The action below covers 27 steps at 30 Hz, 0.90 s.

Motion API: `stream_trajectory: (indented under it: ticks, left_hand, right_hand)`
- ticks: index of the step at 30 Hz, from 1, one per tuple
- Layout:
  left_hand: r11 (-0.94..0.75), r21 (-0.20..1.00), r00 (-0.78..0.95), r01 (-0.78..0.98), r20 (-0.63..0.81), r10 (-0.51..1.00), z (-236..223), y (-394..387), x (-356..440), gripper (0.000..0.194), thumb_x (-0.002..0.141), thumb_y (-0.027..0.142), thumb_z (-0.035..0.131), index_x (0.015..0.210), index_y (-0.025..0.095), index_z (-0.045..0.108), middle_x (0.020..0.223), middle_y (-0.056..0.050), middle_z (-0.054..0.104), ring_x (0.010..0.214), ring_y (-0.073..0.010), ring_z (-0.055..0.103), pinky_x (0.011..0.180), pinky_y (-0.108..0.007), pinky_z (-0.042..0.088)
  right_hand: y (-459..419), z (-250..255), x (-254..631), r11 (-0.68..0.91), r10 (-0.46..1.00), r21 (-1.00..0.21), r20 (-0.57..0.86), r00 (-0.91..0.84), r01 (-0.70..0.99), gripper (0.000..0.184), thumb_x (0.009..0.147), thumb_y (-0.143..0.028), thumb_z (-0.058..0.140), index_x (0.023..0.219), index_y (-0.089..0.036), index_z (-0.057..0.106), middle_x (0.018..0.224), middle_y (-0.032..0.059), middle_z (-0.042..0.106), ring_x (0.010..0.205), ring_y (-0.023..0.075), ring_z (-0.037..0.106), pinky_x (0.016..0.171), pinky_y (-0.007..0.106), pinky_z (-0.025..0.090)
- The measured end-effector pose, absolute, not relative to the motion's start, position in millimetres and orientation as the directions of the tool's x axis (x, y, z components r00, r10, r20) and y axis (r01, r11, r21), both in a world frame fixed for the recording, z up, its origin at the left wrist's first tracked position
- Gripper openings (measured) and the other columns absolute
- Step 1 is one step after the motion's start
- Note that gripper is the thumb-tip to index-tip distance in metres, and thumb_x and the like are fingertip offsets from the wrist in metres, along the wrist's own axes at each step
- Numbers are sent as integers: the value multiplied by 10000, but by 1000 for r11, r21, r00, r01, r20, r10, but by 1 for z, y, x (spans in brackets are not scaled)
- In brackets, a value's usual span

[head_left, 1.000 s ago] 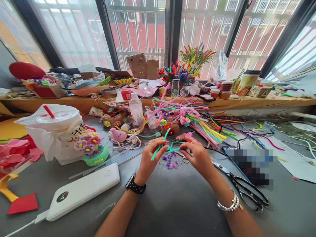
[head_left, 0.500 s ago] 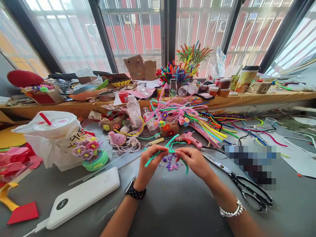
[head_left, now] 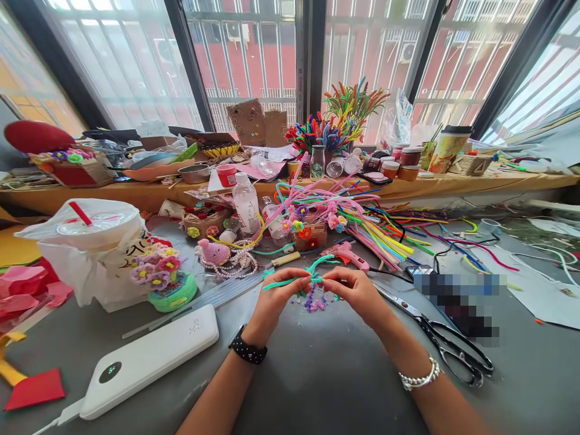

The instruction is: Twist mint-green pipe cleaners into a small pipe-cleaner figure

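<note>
Between both hands, above the grey table, are green pipe cleaners crossed and twisted at the middle, with loose ends sticking out. My left hand pinches them from the left, thumb and fingertips pressed together. From the right, my right hand pinches the same piece close to the twist. Small purple and pink fuzzy clippings lie on the table just beneath. Behind the hands rests a pink glue gun. Large black-handled scissors lie to the right of my right hand.
A white power bank with a cable lies at left, near a bagged drink cup and a flower pot ornament. Loose pipe cleaners heap behind the glue gun. Bottles stand mid-table. A cluttered ledge runs below the windows.
The green pipe cleaners have turned in my fingers; the upper end now bends to the right and the end hanging under my right hand has swung up. Both hands remain close together.
</note>
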<state>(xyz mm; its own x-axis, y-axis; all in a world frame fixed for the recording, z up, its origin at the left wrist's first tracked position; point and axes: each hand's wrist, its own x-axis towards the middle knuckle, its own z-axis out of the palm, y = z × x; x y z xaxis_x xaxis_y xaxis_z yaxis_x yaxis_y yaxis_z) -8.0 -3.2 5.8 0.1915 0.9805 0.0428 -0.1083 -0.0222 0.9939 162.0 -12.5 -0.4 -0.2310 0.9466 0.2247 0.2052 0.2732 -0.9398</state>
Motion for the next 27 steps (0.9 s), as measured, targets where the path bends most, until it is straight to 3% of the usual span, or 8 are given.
stream_trajectory:
  ticks: [4, 7, 12, 15, 18, 21, 24, 27]
  left_hand:
    - [185, 939, 219, -289, -123, 968, 0, -3, -3, 183, 564, 212, 730, 713, 126, 666, 601, -6, 630, 568, -94, 571, 561, -194, 433]
    - [352, 823, 291, -446, -239, 926, -6, -4, 3, 167, 561, 165, 733, 713, 134, 670, 636, -8, 636, 559, -73, 571, 536, -165, 446]
    - [474, 676, 345, -564, -328, 879, -10, -6, 11, 162, 607, 59, 671, 743, 148, 664, 639, 9, 633, 525, -39, 556, 499, -120, 448]
    - [460, 687, 333, -562, -320, 887, -10, -6, 10, 148, 605, 66, 668, 732, 143, 667, 638, -3, 627, 528, -55, 555, 505, -142, 451]
    - [308, 823, 228, -477, -222, 948, -8, -5, 5, 133, 610, 159, 691, 739, 138, 664, 667, -16, 628, 597, -89, 574, 553, -172, 453]
    - [11, 965, 54, -263, 4, 999, -4, -5, -1, 190, 630, 243, 683, 790, 145, 651, 714, -17, 628, 668, -113, 572, 620, -198, 450]
    - [-187, 978, -64, -90, 182, 981, 1, -6, -5, 253, 653, 279, 657, 876, 166, 619, 814, -23, 630, 749, -140, 574, 684, -230, 453]
    - [-226, 971, -31, -73, 224, 974, 5, -7, -4, 289, 678, 273, 631, 946, 176, 586, 878, -30, 627, 824, -157, 582, 739, -250, 454]
  right_hand:
    - [-15, -1, 159, 507, 849, -726, 514, -124, 464, 126, 777, -236, 547, 778, -192, 665, 742, 35, 636, 741, 165, 528, 670, 283, 408]
    - [-17, -4, 157, 577, 739, -558, 667, -92, 596, 135, 794, -185, 525, 805, -191, 659, 755, 36, 648, 753, 171, 520, 725, 303, 404]
    - [-16, -14, 159, 592, 603, -337, 788, -125, 732, 183, 815, -162, 489, 907, -201, 643, 825, 39, 663, 777, 188, 504, 763, 318, 400]
    - [-15, -15, 159, 581, 590, -292, 794, -147, 760, 195, 821, -165, 476, 915, -202, 642, 828, 40, 665, 765, 188, 497, 761, 320, 397]
    - [-14, -12, 158, 567, 655, -363, 743, -137, 740, 173, 812, -184, 480, 837, -193, 651, 757, 44, 650, 739, 189, 491, 733, 323, 389]
    - [-14, -7, 158, 513, 780, -580, 622, -63, 633, 161, 785, -230, 506, 712, -178, 639, 672, 42, 616, 695, 182, 490, 676, 312, 379]
    - [-13, -7, 158, 285, 953, -907, 302, 9, 312, 199, 745, -322, 538, 656, -165, 622, 605, 22, 579, 594, 148, 479, 565, 271, 357]
    - [-11, -9, 157, -59, 995, -993, -50, -91, -98, 204, 676, -345, 592, 677, -149, 644, 575, -5, 538, 523, 101, 434, 496, 227, 313]
